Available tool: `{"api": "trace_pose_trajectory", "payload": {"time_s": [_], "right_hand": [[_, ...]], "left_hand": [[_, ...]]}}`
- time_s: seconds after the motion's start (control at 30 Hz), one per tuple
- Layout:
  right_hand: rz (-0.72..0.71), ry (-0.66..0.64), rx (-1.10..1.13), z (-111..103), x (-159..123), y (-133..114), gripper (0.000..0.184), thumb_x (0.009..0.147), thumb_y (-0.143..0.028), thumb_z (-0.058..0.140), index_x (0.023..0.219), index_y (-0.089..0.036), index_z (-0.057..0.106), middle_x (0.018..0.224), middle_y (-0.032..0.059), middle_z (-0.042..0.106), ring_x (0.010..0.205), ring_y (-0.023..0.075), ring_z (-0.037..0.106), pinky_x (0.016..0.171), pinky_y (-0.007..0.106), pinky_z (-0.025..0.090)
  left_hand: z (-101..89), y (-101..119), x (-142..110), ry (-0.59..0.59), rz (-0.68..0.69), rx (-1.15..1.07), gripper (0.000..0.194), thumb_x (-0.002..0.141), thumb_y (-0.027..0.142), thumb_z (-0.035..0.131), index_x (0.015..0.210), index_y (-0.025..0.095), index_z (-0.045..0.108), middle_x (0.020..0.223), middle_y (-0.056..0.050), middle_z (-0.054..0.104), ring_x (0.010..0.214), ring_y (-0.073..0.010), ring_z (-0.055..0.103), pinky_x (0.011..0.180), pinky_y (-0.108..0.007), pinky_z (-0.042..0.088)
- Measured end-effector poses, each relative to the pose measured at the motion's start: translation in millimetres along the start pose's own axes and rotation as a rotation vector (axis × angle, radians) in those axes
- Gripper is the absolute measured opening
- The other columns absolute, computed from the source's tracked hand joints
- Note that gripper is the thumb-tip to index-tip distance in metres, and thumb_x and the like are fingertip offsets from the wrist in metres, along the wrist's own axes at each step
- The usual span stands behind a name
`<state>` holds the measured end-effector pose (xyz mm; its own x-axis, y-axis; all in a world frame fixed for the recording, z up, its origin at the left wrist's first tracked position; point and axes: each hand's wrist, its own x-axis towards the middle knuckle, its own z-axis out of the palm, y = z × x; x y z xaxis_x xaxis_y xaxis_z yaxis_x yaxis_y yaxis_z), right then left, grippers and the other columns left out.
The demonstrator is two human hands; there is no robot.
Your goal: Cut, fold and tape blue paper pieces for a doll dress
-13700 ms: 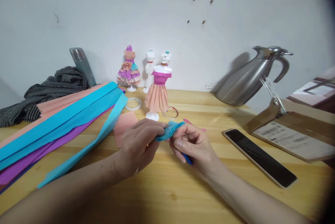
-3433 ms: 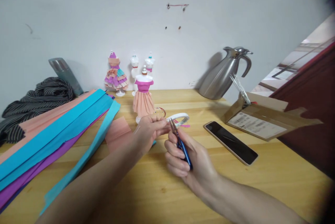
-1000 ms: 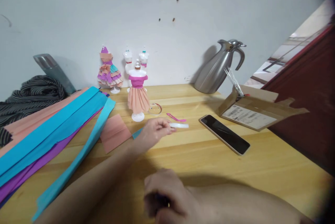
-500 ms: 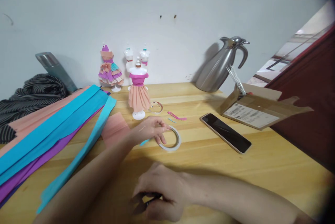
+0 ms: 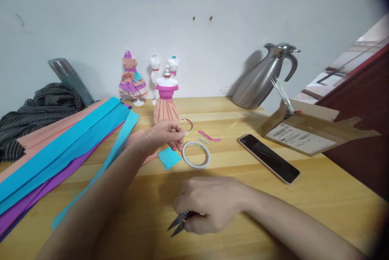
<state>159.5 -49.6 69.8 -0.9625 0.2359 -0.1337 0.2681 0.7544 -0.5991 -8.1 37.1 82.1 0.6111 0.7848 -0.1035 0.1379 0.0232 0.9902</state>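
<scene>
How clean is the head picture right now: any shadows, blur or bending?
Head view: the metal jug casts a shadow on the wall; jug and flask lean outward, probably wide-angle distortion; the picture's right-hand corners go dark; the right hand looks slightly soft, though the scissors' blades remain readable.

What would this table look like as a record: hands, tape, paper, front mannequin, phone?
Left hand: fingers curled beside tape roll; contact unclear
Right hand: gripping scissors, blades apart
Tape roll: white, on the table
Paper: blue square left of tape roll; long coloured strips farther left
Front mannequin: magenta top, pleated peach skirt
Phone: right of tape roll, screen dark
</scene>
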Motion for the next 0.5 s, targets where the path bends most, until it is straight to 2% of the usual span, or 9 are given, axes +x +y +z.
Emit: {"api": "trace_pose_trajectory", "payload": {"time_s": [0.07, 0.17, 0.3, 0.5], "right_hand": [[0.016, -0.055, -0.012, -4, -4, 4, 0.013, 0.076, -0.023, 0.058, 0.065, -0.019, 0.055, 0.062, -0.0004, 0.063, 0.051, 0.0111, 0.044, 0.047, 0.023, 0.030], [0.038, -0.108, -0.049, -9, -8, 12, 0.011, 0.071, -0.019, 0.061, 0.062, -0.018, 0.056, 0.057, -0.0023, 0.059, 0.049, 0.0105, 0.039, 0.046, 0.023, 0.026], [0.125, -0.027, -0.077, -21, -15, 23, 0.015, 0.069, -0.012, 0.061, 0.057, -0.017, 0.054, 0.053, -0.0041, 0.052, 0.050, 0.0093, 0.035, 0.050, 0.023, 0.028], [0.400, 0.040, -0.055, -43, -33, 37, 0.016, 0.074, -0.006, 0.055, 0.061, -0.016, 0.059, 0.051, -0.0062, 0.042, 0.047, 0.0073, 0.034, 0.047, 0.022, 0.025]], "left_hand": [[2.3, 1, -1, -0.037, -0.023, 0.012, 0.023, 0.079, 0.032, 0.063, 0.068, 0.013, 0.057, 0.059, -0.003, 0.065, 0.050, -0.0085, 0.061, 0.050, -0.018, 0.047], [7.9, 3, -2, -0.032, -0.006, -0.049, 0.024, 0.078, 0.034, 0.064, 0.070, 0.013, 0.055, 0.060, -0.002, 0.063, 0.051, -0.0092, 0.061, 0.049, -0.018, 0.046], [12.0, 3, -4, -0.015, 0.029, -0.168, 0.028, 0.077, 0.039, 0.065, 0.076, 0.016, 0.049, 0.063, 0.000, 0.062, 0.052, -0.0109, 0.063, 0.047, -0.019, 0.046], [13.8, 1, -2, 0.009, 0.026, -0.174, 0.027, 0.078, 0.038, 0.064, 0.076, 0.016, 0.048, 0.063, 0.001, 0.061, 0.050, -0.0102, 0.062, 0.045, -0.018, 0.045]]}}
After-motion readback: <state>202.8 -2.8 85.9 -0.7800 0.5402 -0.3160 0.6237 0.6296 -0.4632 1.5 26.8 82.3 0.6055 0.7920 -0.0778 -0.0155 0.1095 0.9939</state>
